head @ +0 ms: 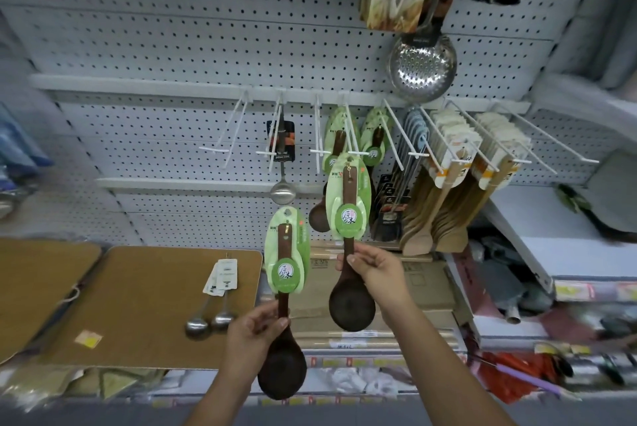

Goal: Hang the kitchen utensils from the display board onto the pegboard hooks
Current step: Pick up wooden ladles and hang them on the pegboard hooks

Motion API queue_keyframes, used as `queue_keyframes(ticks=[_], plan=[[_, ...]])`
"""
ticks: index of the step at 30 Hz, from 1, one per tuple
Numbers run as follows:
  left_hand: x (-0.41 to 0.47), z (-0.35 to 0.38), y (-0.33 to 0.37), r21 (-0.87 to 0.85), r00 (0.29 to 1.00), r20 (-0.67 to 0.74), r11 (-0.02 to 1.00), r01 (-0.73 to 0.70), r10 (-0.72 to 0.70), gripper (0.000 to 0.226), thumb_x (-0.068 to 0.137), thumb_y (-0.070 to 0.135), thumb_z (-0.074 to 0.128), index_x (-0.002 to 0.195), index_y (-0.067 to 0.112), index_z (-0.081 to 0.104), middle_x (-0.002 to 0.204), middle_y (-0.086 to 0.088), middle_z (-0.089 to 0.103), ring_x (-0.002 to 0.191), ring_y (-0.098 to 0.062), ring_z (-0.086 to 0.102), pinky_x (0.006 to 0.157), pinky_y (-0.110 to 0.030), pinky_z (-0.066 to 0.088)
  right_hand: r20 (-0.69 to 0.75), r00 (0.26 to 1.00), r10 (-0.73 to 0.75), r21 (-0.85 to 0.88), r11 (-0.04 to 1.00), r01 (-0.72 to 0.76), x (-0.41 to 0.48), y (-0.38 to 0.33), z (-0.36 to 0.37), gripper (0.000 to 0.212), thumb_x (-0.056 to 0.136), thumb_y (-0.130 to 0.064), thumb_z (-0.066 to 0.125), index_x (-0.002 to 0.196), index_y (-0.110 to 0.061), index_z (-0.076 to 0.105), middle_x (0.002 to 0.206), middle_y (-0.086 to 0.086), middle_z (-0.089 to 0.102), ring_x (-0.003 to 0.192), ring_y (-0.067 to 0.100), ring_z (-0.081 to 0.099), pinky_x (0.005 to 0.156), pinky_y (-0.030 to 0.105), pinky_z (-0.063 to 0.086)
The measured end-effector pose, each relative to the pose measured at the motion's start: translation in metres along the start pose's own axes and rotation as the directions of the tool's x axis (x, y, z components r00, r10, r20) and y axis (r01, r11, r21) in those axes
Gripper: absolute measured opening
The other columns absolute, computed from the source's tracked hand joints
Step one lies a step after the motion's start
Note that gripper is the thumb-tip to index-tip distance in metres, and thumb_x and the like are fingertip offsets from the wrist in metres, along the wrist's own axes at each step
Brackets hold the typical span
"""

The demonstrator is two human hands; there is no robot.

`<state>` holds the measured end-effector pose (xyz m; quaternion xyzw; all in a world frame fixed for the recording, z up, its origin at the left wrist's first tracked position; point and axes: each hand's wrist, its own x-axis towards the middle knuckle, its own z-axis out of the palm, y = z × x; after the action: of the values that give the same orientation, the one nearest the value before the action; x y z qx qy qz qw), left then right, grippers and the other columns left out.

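My left hand [253, 332] grips the handle of a dark wooden spoon [282, 368] with a green card, held upright below the hooks. My right hand [374, 268] holds a second dark wooden spoon [351, 305] by its handle; the top of its green card [348, 198] sits at the tip of a white pegboard hook [355, 146]. More green-carded spoons [336, 139] hang further back on that hook and its neighbour. Two steel ladles [210, 320] with white tags lie on the brown display board [144, 301]. One steel ladle [282, 193] hangs from a hook.
Two empty white hooks [227, 136] stick out to the left. Wooden spatulas [444, 205] crowd the hooks on the right, and a steel skimmer [422, 67] hangs above. Cardboard boxes [427, 287] lie under my right hand. A second brown board [38, 281] lies far left.
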<state>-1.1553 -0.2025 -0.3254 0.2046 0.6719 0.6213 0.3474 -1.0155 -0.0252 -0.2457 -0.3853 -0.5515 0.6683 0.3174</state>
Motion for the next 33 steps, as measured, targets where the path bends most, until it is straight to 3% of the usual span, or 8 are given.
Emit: queue_keyframes(ticks=[5, 12, 18, 26, 30, 33], plan=[[0.001, -0.003, -0.002, 0.015, 0.999, 0.039, 1.0, -0.01, 0.009, 0.034, 0.078, -0.012, 0.071, 0.1, 0.014, 0.073, 0.093, -0.002, 0.078, 0.09, -0.017, 0.073, 0.078, -0.021, 0.056, -0.047, 0.999, 0.02, 0.005, 1.0, -0.02, 0.01, 0.002, 0.006, 0.028, 0.093, 0.009, 0.058, 0.096, -0.016, 0.071, 0.081, 0.004, 0.077, 0.083, 0.025, 0.071, 0.087, 0.038, 0.057], [0.003, -0.008, -0.001, 0.014, 0.998, 0.064, 1.0, -0.003, 0.002, 0.035, 0.078, -0.013, 0.071, 0.097, 0.017, 0.074, 0.089, -0.001, 0.078, 0.082, -0.012, 0.073, 0.071, -0.016, 0.054, -0.067, 0.998, -0.019, -0.019, 1.0, 0.017, 0.019, 0.006, 0.002, 0.028, 0.094, 0.01, 0.055, 0.102, -0.011, 0.072, 0.078, 0.003, 0.076, 0.078, 0.02, 0.071, 0.08, 0.026, 0.057], [0.012, -0.003, 0.001, 0.003, 0.998, 0.055, 1.0, -0.006, 0.006, 0.035, 0.076, -0.014, 0.072, 0.095, 0.015, 0.074, 0.088, -0.003, 0.078, 0.079, -0.009, 0.073, 0.069, -0.013, 0.053, -0.088, 0.996, 0.007, -0.012, 1.0, -0.009, 0.021, 0.024, 0.0, 0.027, 0.094, 0.011, 0.055, 0.104, -0.006, 0.073, 0.082, 0.007, 0.076, 0.084, 0.023, 0.07, 0.095, 0.038, 0.053], [0.026, 0.009, 0.005, 0.015, 0.996, 0.093, 1.0, -0.003, 0.002, 0.034, 0.078, -0.011, 0.072, 0.097, 0.018, 0.074, 0.092, 0.001, 0.078, 0.084, -0.011, 0.073, 0.075, -0.017, 0.054, -0.094, 0.995, 0.02, -0.028, 0.999, -0.023, 0.048, 0.009, 0.002, 0.026, 0.095, 0.008, 0.055, 0.102, -0.012, 0.07, 0.08, 0.002, 0.075, 0.068, 0.013, 0.071, 0.072, 0.02, 0.058], [0.028, 0.008, 0.005, 0.009, 0.997, 0.08, 1.0, 0.008, -0.009, 0.034, 0.078, -0.012, 0.072, 0.098, 0.015, 0.074, 0.091, -0.001, 0.078, 0.082, -0.012, 0.073, 0.072, -0.015, 0.054, -0.106, 0.994, 0.033, 0.007, 0.999, -0.033, 0.079, -0.002, 0.01, 0.027, 0.095, 0.01, 0.055, 0.1, -0.015, 0.065, 0.086, 0.015, 0.072, 0.062, 0.015, 0.069, 0.068, 0.022, 0.06], [0.03, 0.004, 0.002, 0.013, 0.998, 0.067, 1.0, 0.004, -0.005, 0.034, 0.077, -0.012, 0.072, 0.1, 0.013, 0.074, 0.092, -0.004, 0.078, 0.085, -0.015, 0.073, 0.074, -0.018, 0.055, -0.097, 0.994, 0.042, -0.04, 0.998, -0.046, 0.113, -0.002, 0.011, 0.022, 0.095, 0.008, 0.056, 0.106, -0.008, 0.066, 0.079, 0.011, 0.072, 0.063, 0.019, 0.069, 0.065, 0.025, 0.061]])
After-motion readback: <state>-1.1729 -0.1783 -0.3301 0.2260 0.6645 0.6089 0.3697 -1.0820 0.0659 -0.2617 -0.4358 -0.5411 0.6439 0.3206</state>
